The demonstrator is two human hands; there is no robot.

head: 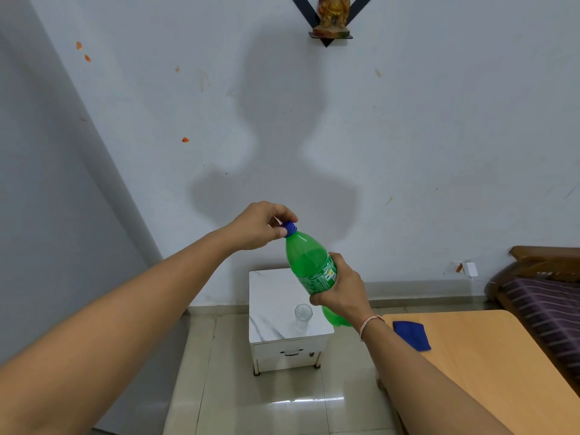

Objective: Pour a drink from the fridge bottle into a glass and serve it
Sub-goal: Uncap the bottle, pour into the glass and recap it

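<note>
The right hand (340, 293) grips the bottle (310, 265); the left hand (259, 226) pinches its cap (290, 228). The glass (303, 317) looks empty, so opening, pouring and serving remain.

— Looks like a room in a home, not a shop or a lab.

— Going by what?

— Plain painted wall (408, 120), scuffed and dotted with small orange marks. High up, a small black corner shelf (330, 36) carrying a painted figurine (333, 11), the sort kept in a household.

— Anything lower down?

— Glossy tiled floor (282, 403). Against the wall, a small white cabinet (287, 353) with a marble-patterned top and a drawer handle. To the right, a wooden bed frame (546, 255) with a striped purple mattress (546, 306), just beside a light wooden surface (486, 356) with a folded blue cloth (411, 335) on it.

— So a bedroom or living space.

— Lived-in, domestic, sparsely furnished.
</note>
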